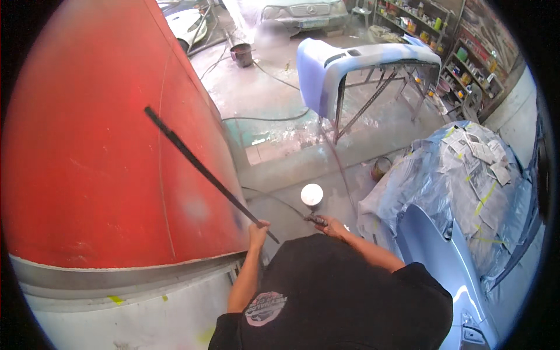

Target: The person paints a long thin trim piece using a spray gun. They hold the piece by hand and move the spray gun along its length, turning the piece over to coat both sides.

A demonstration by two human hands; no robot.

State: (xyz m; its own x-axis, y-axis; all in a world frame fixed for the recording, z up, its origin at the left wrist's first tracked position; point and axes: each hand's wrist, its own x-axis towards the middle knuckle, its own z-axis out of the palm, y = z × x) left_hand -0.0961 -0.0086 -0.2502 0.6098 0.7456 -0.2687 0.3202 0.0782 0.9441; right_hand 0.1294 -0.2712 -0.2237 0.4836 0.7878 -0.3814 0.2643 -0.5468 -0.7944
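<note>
My left hand [258, 231] is closed round a long, thin black strip [198, 165], near its lower end; the strip slants up and left in front of a large red panel [99, 128]. My right hand [333, 228] grips a spray gun [317, 220] with a round white-topped cup [311, 195] on it and a hose [280, 199] running off to the left. Both hands are low in the middle of the view, apart from each other, with my black shirt below them.
A pale bumper [315, 76] rests on a metal stand [373, 99] ahead. At right are a sheet-and-paper-covered shape [443, 186], a silver-blue car panel [437, 262] and shelves of cans [408, 17]. A bucket [241, 53], hoses on the floor and a parked car [303, 17] are farther back.
</note>
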